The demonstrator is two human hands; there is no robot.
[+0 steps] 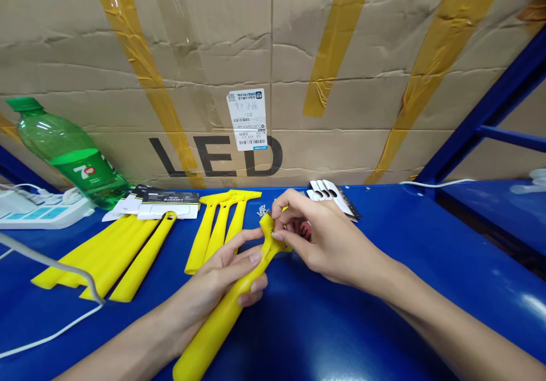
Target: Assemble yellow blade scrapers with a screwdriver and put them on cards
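My left hand (pixel 232 270) is wrapped round the long grip of a yellow plastic scraper handle (pixel 213 332), which slants up and away to the right. At its forked head, my right hand (pixel 313 230) has thumb and fingers pinched close against the plastic. Whatever small piece lies between those fingertips is hidden. Just behind the head sits a little heap of small silvery screws (pixel 261 211). A round red-and-black item (pixel 305 230) shows partly behind the right hand. Several more yellow scraper handles (pixel 219 227) with T-shaped heads lie side by side beyond my left hand.
Left on the blue tabletop (pixel 341 330) are several yellow scrapers (pixel 115 250) with printed cards (pixel 168 205). A green bottle (pixel 81 159) leans behind, near a white power strip (pixel 51 213) and cable (pixel 91 284). White packets (pixel 333 196) lie before a large cardboard box (pixel 205 57).
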